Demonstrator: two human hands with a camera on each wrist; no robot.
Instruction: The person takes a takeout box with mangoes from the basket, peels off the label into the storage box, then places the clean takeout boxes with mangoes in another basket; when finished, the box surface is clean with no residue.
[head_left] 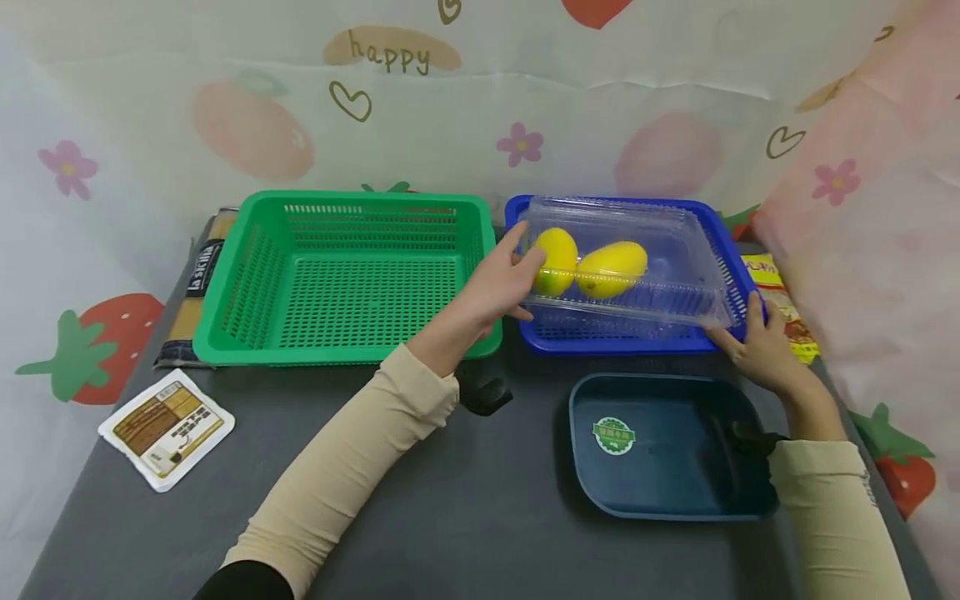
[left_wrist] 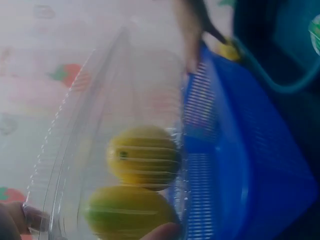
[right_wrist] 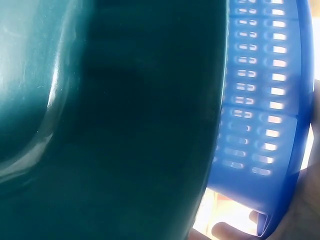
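Observation:
A clear plastic box (head_left: 667, 242) is held over the blue basket (head_left: 615, 346), tilted. Two yellow oval fruits (head_left: 613, 271), with a greenish tinge in the left wrist view, show through its plastic at the left end. My left hand (head_left: 491, 279) grips that end, with fingers on either side. At the front right corner of the basket, my right hand (head_left: 772, 354) holds the rim, thumb at the front and fingers on the right side. The right wrist view shows the blue basket wall (right_wrist: 280, 190) beside that hand, whose fingers are only partly visible.
A green basket (head_left: 345, 360) stands at the left, and a dark teal tub (head_left: 675, 467) in front of the blue basket. A white-edged packet (head_left: 167, 429) lies front left. A pasta bag (head_left: 198, 283) and a yellow packet (head_left: 783, 304) are partly behind the baskets.

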